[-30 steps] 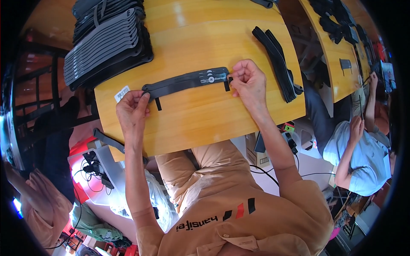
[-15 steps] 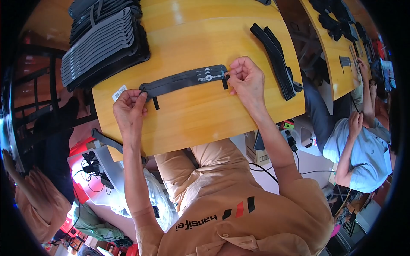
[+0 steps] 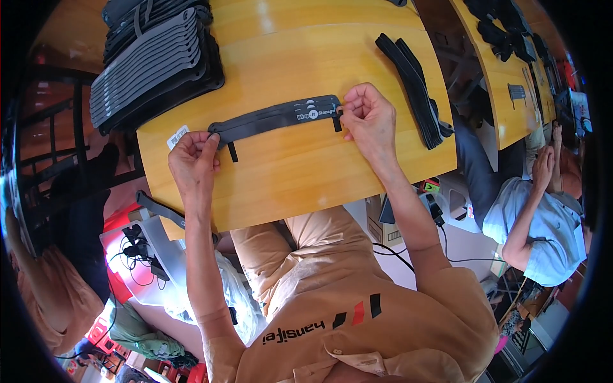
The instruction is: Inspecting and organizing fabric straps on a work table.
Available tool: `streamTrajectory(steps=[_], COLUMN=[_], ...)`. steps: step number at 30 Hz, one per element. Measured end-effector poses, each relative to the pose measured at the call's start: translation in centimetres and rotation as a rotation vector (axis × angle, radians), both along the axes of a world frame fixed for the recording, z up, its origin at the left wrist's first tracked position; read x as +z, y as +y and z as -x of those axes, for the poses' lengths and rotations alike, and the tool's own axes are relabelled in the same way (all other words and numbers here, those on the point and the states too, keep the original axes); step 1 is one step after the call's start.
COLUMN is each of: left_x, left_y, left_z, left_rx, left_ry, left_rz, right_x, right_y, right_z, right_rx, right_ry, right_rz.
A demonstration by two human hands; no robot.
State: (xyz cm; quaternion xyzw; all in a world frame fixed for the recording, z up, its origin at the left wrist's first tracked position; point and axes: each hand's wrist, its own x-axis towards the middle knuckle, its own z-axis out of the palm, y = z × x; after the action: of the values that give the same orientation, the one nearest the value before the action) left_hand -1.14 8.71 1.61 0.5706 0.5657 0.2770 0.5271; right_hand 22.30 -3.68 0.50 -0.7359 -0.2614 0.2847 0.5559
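A black fabric strap (image 3: pixel 268 121) with white printing near its right end lies almost level above the yellow table (image 3: pixel 294 185). My left hand (image 3: pixel 195 156) pinches its left end between thumb and fingers. At the other end, my right hand (image 3: pixel 371 124) is closed in a pinch, its fingertips partly hiding the edge. Two short black tabs show below the strap: a left tab (image 3: pixel 233 152) beside my left thumb and a right tab (image 3: pixel 338 124) beside my right fingertips. A white label with a barcode (image 3: pixel 177 136) shows just behind my left hand.
A tall stack of dark straps (image 3: pixel 150 73) stands at the table's far left. A bundle of black strips (image 3: pixel 415 92) lies to the right. Another dark strap (image 3: pixel 158 208) juts past the left corner. A co-worker in a light blue shirt (image 3: pixel 530 230) sits near a second table (image 3: pixel 491 96).
My hands and the strap have barely moved. At the right, the co-worker's hands have come closer together.
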Motion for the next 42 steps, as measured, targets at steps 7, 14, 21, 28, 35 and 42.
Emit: streamTrajectory(steps=[7,14,21,28,35,42], left_x=[-0.4,-0.4,-0.5,-0.6,-0.2,2.0], left_y=[-0.2,-0.1,-0.1,0.0,-0.1,-1.6], left_z=[-0.1,-0.2,0.0,-0.4,-0.5,-0.2], left_rx=[0.003,-0.015,-0.015,-0.016,-0.048,-0.035], left_ry=[0.05,0.088,0.103,0.2,0.336,0.31], left_rz=[-0.065,-0.095,-0.105,-0.163,-0.324,-0.455], right_x=[0.1,0.4,0.1,0.1,-0.5,0.5], right_y=[0.1,0.2,0.2,0.3,0.4,-0.6], right_z=[0.1,0.2,0.4,0.4,0.2,0.2], right_rx=[-0.013,-0.017,-0.011,-0.018,0.018,0.099], right_ry=[-0.006,-0.027,-0.041,-0.102,-0.206,-0.462], right_rz=[0.011,0.028,0.015,0.038,0.046,0.04])
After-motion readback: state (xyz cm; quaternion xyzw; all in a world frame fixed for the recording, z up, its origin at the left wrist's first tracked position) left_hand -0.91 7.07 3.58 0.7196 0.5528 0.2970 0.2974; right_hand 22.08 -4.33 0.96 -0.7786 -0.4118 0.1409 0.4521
